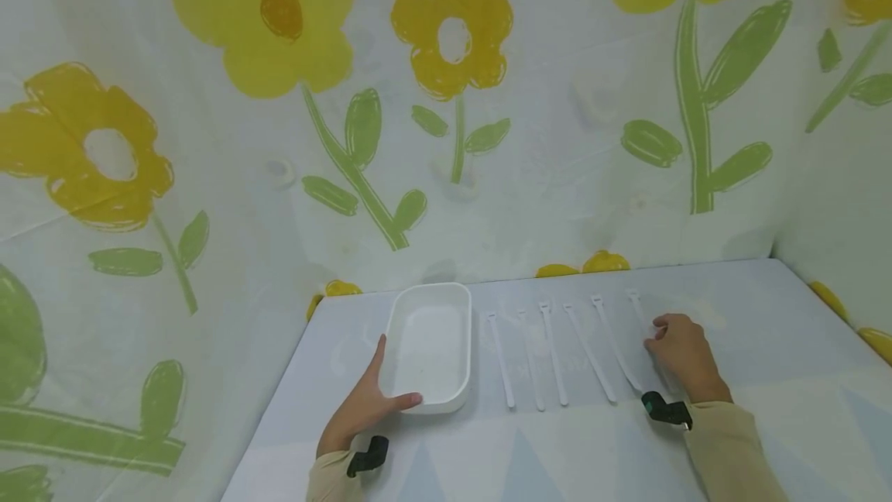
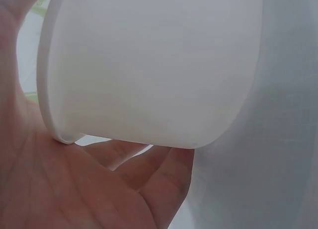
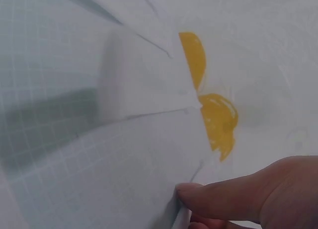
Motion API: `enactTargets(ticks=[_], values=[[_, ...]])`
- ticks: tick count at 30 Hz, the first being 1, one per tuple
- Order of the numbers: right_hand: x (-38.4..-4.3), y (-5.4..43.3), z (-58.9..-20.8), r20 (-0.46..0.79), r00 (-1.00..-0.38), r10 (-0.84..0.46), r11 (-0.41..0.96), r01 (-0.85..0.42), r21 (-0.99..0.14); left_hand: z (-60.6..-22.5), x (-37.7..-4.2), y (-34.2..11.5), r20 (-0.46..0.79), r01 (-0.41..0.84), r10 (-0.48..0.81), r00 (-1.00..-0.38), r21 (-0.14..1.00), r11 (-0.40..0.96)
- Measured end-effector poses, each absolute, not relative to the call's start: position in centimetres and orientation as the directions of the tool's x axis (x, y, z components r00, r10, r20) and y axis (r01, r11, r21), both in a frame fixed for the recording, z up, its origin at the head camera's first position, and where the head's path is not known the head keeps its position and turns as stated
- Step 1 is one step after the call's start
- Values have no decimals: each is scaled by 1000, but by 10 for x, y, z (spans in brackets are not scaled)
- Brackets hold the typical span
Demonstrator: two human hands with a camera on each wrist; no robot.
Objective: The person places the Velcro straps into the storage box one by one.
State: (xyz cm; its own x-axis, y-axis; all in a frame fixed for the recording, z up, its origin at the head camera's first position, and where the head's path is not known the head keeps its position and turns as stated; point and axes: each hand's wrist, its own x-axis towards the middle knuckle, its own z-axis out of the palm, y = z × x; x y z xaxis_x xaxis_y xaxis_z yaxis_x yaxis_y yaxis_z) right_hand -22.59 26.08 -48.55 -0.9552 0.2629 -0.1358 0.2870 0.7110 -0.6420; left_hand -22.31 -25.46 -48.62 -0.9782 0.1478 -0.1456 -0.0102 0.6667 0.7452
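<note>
A white, rounded rectangular plastic box [image 1: 427, 347] sits near the back left of the table. My left hand [image 1: 365, 407] grips its near left corner, thumb along the near rim and index finger up the left side. In the left wrist view, the other fingers [image 2: 166, 187] bend against the box wall [image 2: 154, 70]. Several slim white sticks with small flared heads lie in a row right of the box, among them one stick [image 1: 550, 351]. At the row's right end, my right hand [image 1: 686, 359] pinches the last stick [image 1: 636, 307] between thumb and fingers; its lower part is largely hidden.
The pale table [image 1: 773, 331] has a light printed pattern, and its back edge meets a hanging flowered cloth [image 1: 550, 200]. More of the cloth hangs at the left and right sides. Black wrist cameras [image 1: 665, 410] sit on both forearms.
</note>
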Motion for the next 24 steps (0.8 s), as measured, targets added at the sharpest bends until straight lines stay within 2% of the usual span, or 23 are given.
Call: enactTargets(ticks=[7, 18, 24], values=[[-226, 258, -485, -173, -938, 300, 694, 339, -635, -489, -224, -252, -136, -15, 130, -982, 746, 666], [-224, 256, -482, -154, -950, 272, 707, 306, -638, -491, -224, -250, -132, -18, 132, -982, 769, 639], [-222, 256, -480, -164, -946, 281, 730, 321, -603, -491, -224, -249, -127, -14, 129, -984, 763, 647]])
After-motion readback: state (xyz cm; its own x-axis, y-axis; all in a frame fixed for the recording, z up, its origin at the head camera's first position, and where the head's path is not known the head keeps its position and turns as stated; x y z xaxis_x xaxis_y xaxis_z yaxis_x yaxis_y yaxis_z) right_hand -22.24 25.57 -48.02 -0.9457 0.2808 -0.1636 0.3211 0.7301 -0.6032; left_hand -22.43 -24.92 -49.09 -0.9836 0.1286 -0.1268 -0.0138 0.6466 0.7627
